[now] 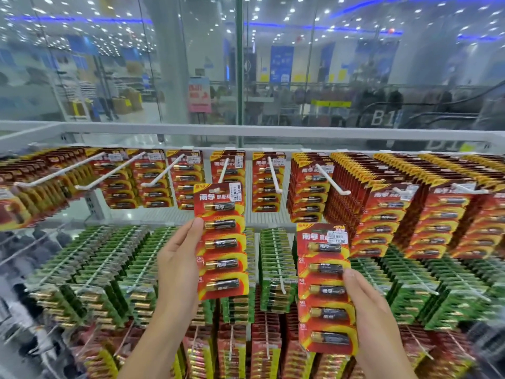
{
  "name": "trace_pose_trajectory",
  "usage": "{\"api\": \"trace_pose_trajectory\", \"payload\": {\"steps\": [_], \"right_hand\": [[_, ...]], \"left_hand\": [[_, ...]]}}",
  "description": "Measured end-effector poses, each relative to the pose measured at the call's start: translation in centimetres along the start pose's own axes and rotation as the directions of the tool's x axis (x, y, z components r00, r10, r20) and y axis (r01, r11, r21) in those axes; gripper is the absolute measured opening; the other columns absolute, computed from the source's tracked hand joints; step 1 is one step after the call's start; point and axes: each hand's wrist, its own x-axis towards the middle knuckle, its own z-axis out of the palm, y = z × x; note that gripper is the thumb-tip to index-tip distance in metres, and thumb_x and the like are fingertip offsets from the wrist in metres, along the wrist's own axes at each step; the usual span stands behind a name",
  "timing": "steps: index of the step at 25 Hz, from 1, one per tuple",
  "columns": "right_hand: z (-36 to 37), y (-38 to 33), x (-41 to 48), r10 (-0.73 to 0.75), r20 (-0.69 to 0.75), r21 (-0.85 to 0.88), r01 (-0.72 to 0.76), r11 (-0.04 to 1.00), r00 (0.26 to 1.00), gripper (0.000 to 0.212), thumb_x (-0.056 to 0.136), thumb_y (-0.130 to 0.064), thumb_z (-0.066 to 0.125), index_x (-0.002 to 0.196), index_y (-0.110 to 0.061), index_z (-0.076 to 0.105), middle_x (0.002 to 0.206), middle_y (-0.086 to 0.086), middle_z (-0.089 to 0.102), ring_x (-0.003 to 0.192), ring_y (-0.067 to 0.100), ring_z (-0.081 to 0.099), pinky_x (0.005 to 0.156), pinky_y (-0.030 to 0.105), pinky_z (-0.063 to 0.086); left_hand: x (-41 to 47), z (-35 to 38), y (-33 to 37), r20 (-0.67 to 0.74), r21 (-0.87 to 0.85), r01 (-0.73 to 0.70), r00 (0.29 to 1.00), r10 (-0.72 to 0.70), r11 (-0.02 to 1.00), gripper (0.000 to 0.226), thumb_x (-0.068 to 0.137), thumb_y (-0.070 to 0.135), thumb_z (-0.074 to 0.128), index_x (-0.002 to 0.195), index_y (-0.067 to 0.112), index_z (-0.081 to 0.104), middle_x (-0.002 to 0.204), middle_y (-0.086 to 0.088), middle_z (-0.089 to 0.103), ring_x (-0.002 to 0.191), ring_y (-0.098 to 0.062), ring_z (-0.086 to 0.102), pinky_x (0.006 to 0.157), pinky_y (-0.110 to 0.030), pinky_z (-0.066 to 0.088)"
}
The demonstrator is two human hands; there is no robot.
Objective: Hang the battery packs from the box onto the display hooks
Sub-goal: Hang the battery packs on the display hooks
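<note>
Store display rack [246, 131] crowded with hanging red and green battery cards. Pinched by its left edge in the left hand [177, 257]: red five-battery pack [221, 242], long axis vertical, hang hole level with the tip of the white hook [225, 169] just above. Lower right, farther from that hook: second pack [325, 288], gripped by the right hand [366, 305].

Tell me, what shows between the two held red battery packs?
In the head view, green battery packs on a white hook show behind the gap between the left pack and right pack.
</note>
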Motion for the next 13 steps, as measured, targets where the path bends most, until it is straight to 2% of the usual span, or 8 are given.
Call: {"api": "trace_pose_trajectory", "payload": {"steps": [3,6,8,9,10,11,12,13], "right_hand": [[0.3,-1.4,-0.4,-0.058,-0.028,-0.052,0.057,0.997,0.998,0.05,0.085,-0.055,0.065,0.126,-0.026,0.07,0.117,0.004,0.077,0.11,0.036,0.072,0.099,0.059,0.053],[0.3,-3.2,-0.5,-0.153,-0.042,-0.11,0.147,0.983,0.987,0.061,0.073,-0.074,0.074,0.121,-0.036,0.072,0.124,-0.005,0.074,0.119,0.029,0.068,0.102,0.057,0.051],[0.2,-4.6,-0.5,-0.207,-0.039,-0.1,0.202,0.974,0.978,0.032,0.088,-0.06,0.067,0.107,-0.035,0.075,0.109,-0.004,0.079,0.099,0.025,0.077,0.085,0.049,0.06],[0.0,-5.2,-0.3,-0.224,-0.02,-0.092,0.221,0.971,0.974,0.025,0.096,-0.05,0.06,0.105,-0.032,0.075,0.101,-0.001,0.08,0.088,0.025,0.078,0.075,0.045,0.062],[-0.1,-5.7,-0.2,-0.233,-0.028,-0.109,0.229,0.967,0.972,0.024,0.1,-0.044,0.055,0.108,-0.03,0.074,0.1,0.001,0.08,0.086,0.026,0.078,0.073,0.045,0.061],[-0.1,-6.1,-0.1,-0.234,-0.031,-0.137,0.228,0.964,0.972,0.025,0.101,-0.042,0.053,0.112,-0.029,0.072,0.101,0.002,0.08,0.087,0.026,0.078,0.075,0.046,0.061],[0.1,-6.5,0.0,-0.244,-0.033,-0.148,0.236,0.96,0.969,0.025,0.102,-0.041,0.053,0.113,-0.028,0.071,0.102,0.001,0.08,0.088,0.025,0.078,0.076,0.045,0.061],[0.0,-6.5,0.2,-0.253,-0.022,-0.158,0.247,0.956,0.967,0.025,0.103,-0.04,0.052,0.112,-0.028,0.072,0.101,0.001,0.08,0.087,0.024,0.078,0.074,0.044,0.061]], "left_hand": [[2.6,0.9,0.0,0.031,0.069,0.016,0.999,-0.018,0.997,0.029,0.107,0.035,0.053,0.115,0.017,0.075,0.101,-0.011,0.08,0.087,-0.035,0.079,0.077,-0.048,0.063],[6.8,2.0,-0.1,0.019,0.14,0.023,0.999,-0.026,0.99,0.025,0.107,0.037,0.052,0.114,0.022,0.071,0.098,-0.002,0.081,0.088,-0.027,0.079,0.081,-0.045,0.061],[9.6,2.7,-0.3,0.0,0.185,-0.003,1.0,0.003,0.983,0.021,0.107,0.037,0.054,0.112,0.025,0.07,0.089,0.006,0.08,0.089,-0.02,0.079,0.083,-0.04,0.062],[10.7,3.0,-0.3,-0.008,0.188,-0.013,1.0,0.015,0.982,0.02,0.108,0.033,0.053,0.111,0.023,0.07,0.076,0.012,0.076,0.079,-0.011,0.077,0.073,-0.029,0.062],[11.3,3.6,0.0,-0.013,0.192,-0.023,1.0,0.026,0.981,0.02,0.109,0.028,0.051,0.112,0.019,0.069,0.061,0.016,0.069,0.059,-0.002,0.07,0.056,-0.018,0.056],[11.9,4.0,0.0,-0.02,0.209,-0.03,0.999,0.035,0.978,0.021,0.11,0.022,0.048,0.116,0.015,0.068,0.054,0.016,0.064,0.045,0.001,0.059,0.042,-0.015,0.047],[12.4,4.4,0.0,-0.048,0.248,-0.047,0.997,0.06,0.968,0.022,0.11,0.019,0.047,0.121,0.013,0.066,0.058,0.011,0.065,0.043,-0.001,0.053,0.039,-0.019,0.045],[12.8,4.8,-0.1,-0.065,0.271,-0.054,0.995,0.074,0.961,0.024,0.11,0.018,0.047,0.126,0.014,0.066,0.07,0.003,0.068,0.048,-0.004,0.05,0.044,-0.026,0.05]]}}
